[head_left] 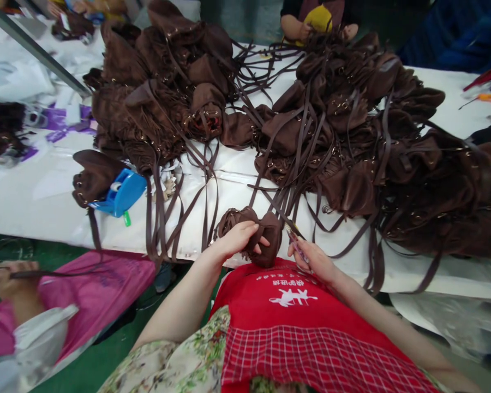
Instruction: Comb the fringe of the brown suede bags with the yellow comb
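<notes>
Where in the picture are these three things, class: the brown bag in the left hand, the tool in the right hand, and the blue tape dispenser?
Brown bag (273, 233): head view, on its smooth side.
Tool (296, 242): head view, midway along its visible length.
Blue tape dispenser (131, 191): head view, on its side.

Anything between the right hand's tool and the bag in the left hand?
Nothing visible blocks it: just a narrow gap separates the tool in the right hand from the brown bag in the left hand. A dark strap runs close to the tool's tip; whether they touch, I can't tell.
</notes>
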Tool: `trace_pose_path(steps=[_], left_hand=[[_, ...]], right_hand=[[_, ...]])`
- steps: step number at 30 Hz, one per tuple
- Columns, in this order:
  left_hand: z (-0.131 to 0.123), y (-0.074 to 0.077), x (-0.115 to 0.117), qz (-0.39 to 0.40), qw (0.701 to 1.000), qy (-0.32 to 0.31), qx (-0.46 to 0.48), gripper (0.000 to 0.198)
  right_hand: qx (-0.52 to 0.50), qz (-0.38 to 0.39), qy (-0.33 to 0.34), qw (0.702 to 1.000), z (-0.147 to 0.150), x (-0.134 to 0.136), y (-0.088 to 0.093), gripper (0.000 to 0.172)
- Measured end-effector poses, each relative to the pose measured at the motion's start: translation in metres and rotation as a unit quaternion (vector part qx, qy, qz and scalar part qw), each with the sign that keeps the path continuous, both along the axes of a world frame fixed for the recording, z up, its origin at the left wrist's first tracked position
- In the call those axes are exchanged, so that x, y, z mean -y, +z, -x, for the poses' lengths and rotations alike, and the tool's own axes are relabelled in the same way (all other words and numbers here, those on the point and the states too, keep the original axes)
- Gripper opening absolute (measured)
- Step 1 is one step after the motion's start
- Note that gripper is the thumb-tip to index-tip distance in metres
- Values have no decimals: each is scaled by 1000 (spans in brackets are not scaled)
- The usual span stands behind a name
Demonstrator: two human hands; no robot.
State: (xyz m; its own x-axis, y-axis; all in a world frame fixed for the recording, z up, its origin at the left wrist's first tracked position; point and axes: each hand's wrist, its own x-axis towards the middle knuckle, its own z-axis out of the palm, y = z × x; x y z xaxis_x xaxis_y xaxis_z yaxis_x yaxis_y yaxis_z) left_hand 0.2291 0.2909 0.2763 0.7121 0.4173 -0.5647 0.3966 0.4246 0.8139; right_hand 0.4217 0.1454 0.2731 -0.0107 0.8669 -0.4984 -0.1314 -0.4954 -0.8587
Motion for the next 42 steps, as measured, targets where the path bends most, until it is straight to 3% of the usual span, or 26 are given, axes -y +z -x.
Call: trace_pose_path(steps=[4,7,9,12,14,18,22,27,33,42], left_hand=[[-5,37,-1,-146,987,-38,-63,26],[-21,56,11,-234,967,-67,-74,25],[-37,58,24,-293,950,-80,-76,23],[-63,44,47,-340,923,-159,-85,22],[-77,28,61,-329,917,-217,-67,24],[-96,-1,78,-238,937,-254,-26,28],[-111,-8,85,-51,961,-268,-46,24],[-125,-10,92,79,973,-200,-84,28],[-131,-12,94,105,979,-146,-96,32],[-132,-7,90,96,979,-162,-78,26]], right_hand=[[-4,-12,-14,1000,2,6,13,47],[-8,-25,-47,999,1,20,21,45],[-6,-25,-95,995,-1,33,23,44],[-3,-8,-181,983,-7,55,18,44],[-10,13,-211,977,-12,71,12,43],[-46,50,-203,977,-22,99,1,43],[-93,86,-191,973,-31,118,-2,46],[-106,111,-173,973,-42,129,1,52],[-129,139,-150,970,-49,130,1,59],[-141,180,-138,964,-49,116,-6,62]])
